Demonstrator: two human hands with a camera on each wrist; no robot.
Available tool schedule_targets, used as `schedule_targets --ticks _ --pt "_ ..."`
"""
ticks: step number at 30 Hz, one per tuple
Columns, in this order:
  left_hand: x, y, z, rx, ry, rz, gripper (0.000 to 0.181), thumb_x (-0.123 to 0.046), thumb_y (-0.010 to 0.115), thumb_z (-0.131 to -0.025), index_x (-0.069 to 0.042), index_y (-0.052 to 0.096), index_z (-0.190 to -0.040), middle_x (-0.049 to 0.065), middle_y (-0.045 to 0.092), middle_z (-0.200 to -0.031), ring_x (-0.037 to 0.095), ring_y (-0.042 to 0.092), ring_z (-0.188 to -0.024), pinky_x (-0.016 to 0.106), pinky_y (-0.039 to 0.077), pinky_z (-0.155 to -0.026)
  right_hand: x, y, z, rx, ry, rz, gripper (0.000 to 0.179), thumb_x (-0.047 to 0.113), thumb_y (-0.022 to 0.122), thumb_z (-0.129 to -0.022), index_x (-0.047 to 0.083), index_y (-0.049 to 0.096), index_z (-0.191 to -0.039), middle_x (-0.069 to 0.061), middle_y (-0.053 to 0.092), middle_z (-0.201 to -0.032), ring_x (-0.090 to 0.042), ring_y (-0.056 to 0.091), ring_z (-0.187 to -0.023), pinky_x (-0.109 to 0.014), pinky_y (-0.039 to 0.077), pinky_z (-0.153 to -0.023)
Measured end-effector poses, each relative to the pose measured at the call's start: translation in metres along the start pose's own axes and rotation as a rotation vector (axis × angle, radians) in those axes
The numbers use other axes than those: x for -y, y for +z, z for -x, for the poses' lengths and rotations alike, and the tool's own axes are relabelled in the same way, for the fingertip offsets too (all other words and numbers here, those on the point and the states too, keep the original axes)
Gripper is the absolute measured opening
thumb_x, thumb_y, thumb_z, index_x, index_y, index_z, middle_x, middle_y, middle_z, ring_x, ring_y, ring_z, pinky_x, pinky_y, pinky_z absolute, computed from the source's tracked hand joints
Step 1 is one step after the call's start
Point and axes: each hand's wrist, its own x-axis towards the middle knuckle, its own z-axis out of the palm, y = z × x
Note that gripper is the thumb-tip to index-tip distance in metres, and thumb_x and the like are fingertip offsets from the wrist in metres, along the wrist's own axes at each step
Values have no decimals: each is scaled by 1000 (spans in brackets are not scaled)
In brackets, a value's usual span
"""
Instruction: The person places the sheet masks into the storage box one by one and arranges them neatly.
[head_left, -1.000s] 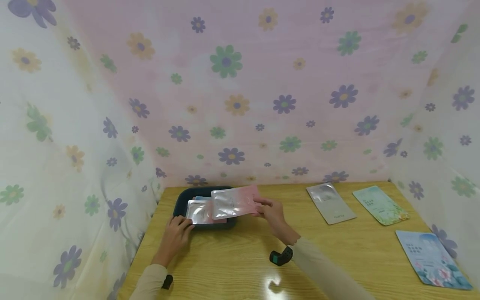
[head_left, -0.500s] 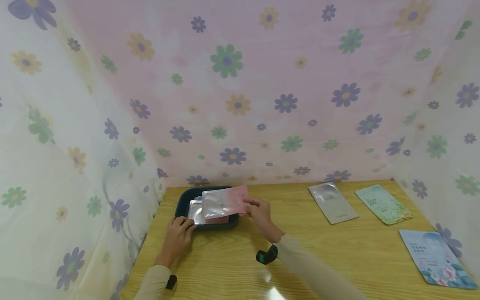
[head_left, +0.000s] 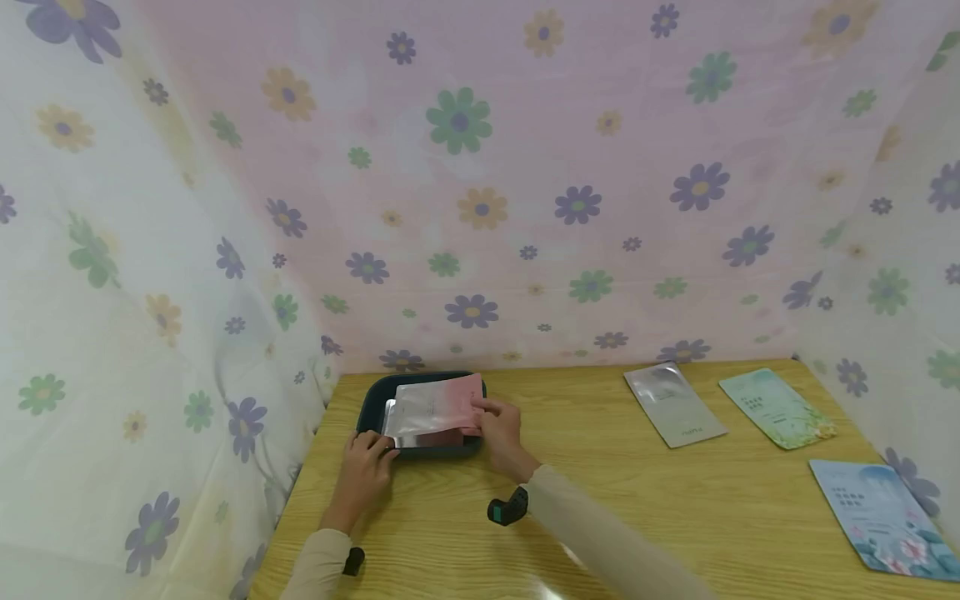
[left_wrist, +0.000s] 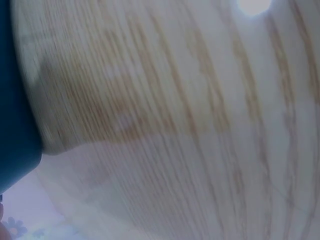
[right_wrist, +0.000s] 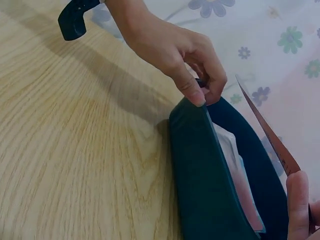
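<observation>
My left hand grips the near-left rim of a dark teal bin; in the right wrist view its thumb and fingers pinch the bin's wall. My right hand pinches the right end of a pink and silver sheet mask packet, its thumb and fingers on the pink part. That packet is tilted over the bin, above another silver-pink packet lying inside. Whether the two touch is hard to tell. In the left wrist view only the bin's side and the wood show.
To the right on the wood-grain table lie a silver-grey packet, a green one and a blue floral one. Flowered cloth closes off the back and both sides.
My right hand has moved left, carrying the pink packet further over the bin and lower, so it covers more of the packet inside. My left hand has stayed on the rim.
</observation>
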Motion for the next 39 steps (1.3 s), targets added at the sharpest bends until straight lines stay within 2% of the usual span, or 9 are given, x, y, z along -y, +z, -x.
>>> schedule_targets --ticks 6,10,15,20,23,27,36,39 --pt "-2 -1 -1 -20 3 -2 15 -6 77 -72 -7 64 -79 8 54 -79 28 53 -72 61 40 -76 -9 16 -2 -49 18 43 31 -15 52 -83 -7 66 -111 -22 60 -116 -20 65 -56 -36 56 -62" --pt "-2 -1 -1 -29 -1 10 16 -4 78 -71 -7 65 -81 8 53 -79 27 52 -72 60 41 -75 -16 25 -6 -69 -7 73 32 -15 51 -82 -7 67 -109 -23 60 -115 -22 66 -55 -34 56 -57" --pt "-2 0 0 -25 -12 13 14 -5 76 -73 -6 66 -82 8 54 -80 27 53 -73 62 40 -77 -22 30 -10 -89 -44 143 33 -14 48 -82 -7 67 -109 -22 62 -115 -27 67 -55 -42 55 -60" --pt "-1 0 1 -3 -30 28 11 -7 74 -77 -7 64 -83 7 54 -80 27 53 -74 60 40 -78 -24 33 -10 -46 -53 175 32 -14 51 -81 -9 65 -111 -24 61 -115 -31 67 -59 -39 56 -58" --pt "-1 0 1 4 -39 40 12 -7 74 -77 -6 64 -84 7 53 -80 26 52 -73 57 39 -78 -25 34 -11 -11 -48 192 31 -14 54 -81 -11 64 -110 -24 60 -114 -30 67 -59 -34 56 -56" --pt "-2 0 0 -4 -36 42 13 -5 75 -75 -6 65 -84 7 53 -80 26 51 -73 58 39 -78 -27 35 -14 14 -66 246 30 -14 55 -80 -12 64 -109 -24 60 -114 -27 66 -57 -33 55 -53" --pt "-3 1 0 -8 -43 19 15 -4 77 -73 -8 65 -83 6 54 -80 26 52 -74 61 39 -79 -27 35 -18 61 -126 414 29 -15 55 -80 -13 65 -106 -25 63 -98 -19 61 -47 -28 52 -46" --pt "-3 0 0 -2 -49 25 15 -4 77 -73 -7 66 -83 7 54 -80 27 52 -74 63 39 -80 -25 34 -20 77 -177 480 24 -16 53 -79 -13 67 -99 -18 63 -81 -16 58 -43 -27 51 -43"
